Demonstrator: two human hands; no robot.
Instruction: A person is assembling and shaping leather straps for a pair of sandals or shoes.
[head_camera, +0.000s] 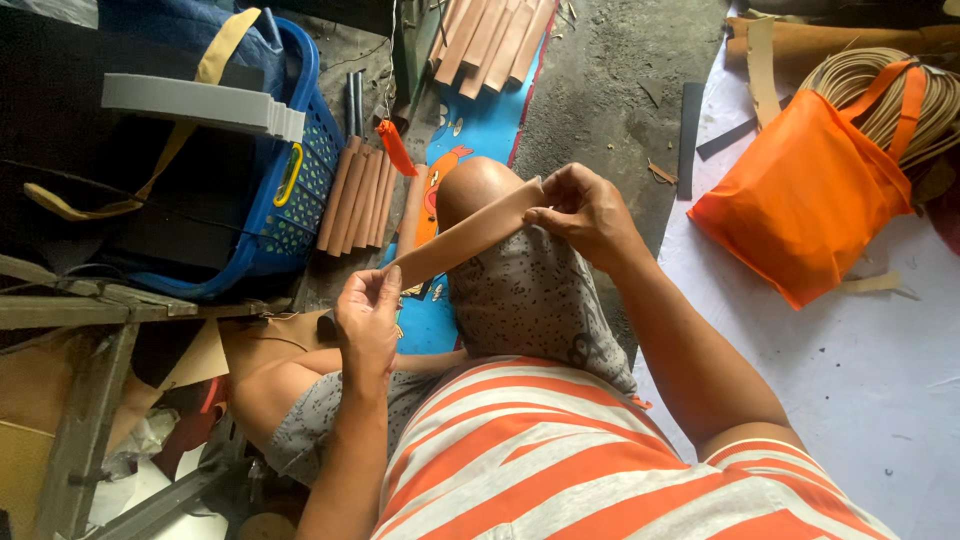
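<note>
While both hands' fingers pinch a tan strip (465, 238), grey concrete floor (600, 90) borders a white sheet (860, 370).

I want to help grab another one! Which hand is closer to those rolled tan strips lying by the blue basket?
Probably the left hand. It pinches the near end of the long tan leather strip, on the same side as the rolled tan strips beside the blue plastic basket. The right hand holds the far end, farther away.

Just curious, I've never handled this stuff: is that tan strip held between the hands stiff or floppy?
Probably semi-stiff: the strip spans straight between the left hand and right hand without sagging. Likely light, since fingertips alone pinch it. It looks flat, so unlikely to roll.
</note>
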